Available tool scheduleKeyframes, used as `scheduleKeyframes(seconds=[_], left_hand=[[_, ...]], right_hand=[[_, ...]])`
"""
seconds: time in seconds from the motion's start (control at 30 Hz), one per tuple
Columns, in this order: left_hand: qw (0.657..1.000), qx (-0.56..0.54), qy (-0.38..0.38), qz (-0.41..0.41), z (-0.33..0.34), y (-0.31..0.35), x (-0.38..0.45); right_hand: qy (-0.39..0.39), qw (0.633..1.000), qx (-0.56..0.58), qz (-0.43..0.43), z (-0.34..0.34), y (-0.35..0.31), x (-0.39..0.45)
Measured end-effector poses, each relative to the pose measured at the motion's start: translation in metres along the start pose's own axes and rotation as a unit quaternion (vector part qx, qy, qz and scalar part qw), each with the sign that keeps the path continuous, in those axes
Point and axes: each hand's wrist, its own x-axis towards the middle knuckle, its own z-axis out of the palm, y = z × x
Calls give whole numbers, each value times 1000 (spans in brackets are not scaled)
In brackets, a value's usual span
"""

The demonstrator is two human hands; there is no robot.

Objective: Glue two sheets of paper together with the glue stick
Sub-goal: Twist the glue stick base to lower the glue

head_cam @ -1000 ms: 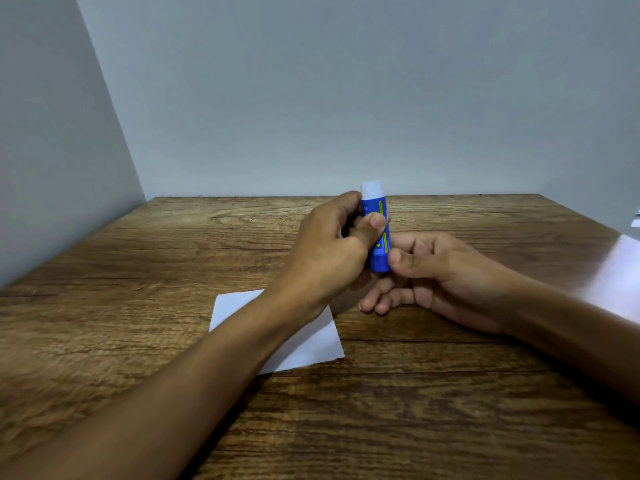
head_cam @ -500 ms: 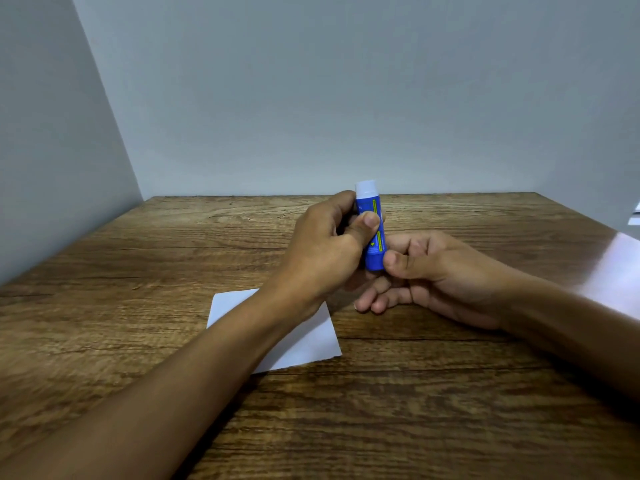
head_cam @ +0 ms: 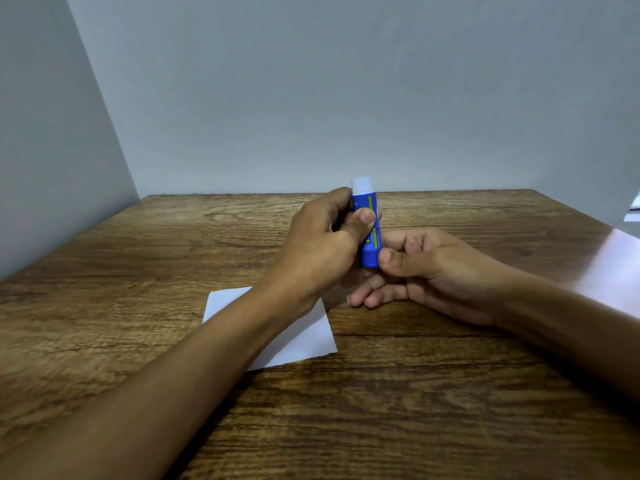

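Both hands are meeting over the middle of the wooden table (head_cam: pixel 450 393), holding a blue glue stick (head_cam: pixel 369 237) nearly upright between them, its pale translucent white end (head_cam: pixel 362 185) pointing toward 12 o'clock and leaning slightly toward 11. The left hand (head_cam: pixel 322 247) is wrapping its curled fingers around the upper half of the tube, with the thumb pressing across the yellow-printed label. The right hand (head_cam: pixel 429 268), coming in from 3 o'clock, is pinching the lower end of the tube between thumb and bent fingers, while its remaining fingers are curling loosely beneath, just above the tabletop. A white sheet of paper (head_cam: pixel 298 337) is lying flat on the table at about 7 o'clock from the glue stick, partly covered by the left forearm crossing over it; whether it is one sheet or two stacked cannot be told. Plain grey walls (head_cam: pixel 311 98) are standing behind and to the left of the table.
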Motion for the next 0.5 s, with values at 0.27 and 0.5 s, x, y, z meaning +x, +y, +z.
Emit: scheduleKeyframes(seconds=[0.27,0.5], left_hand=[[1000,-4,5,-6,0,0,0],[1000,9,2,3,-1,1,-2]], right_hand=[[27,999,-15,9,2,-1,3],[46,999,-22,8,4,0,1]])
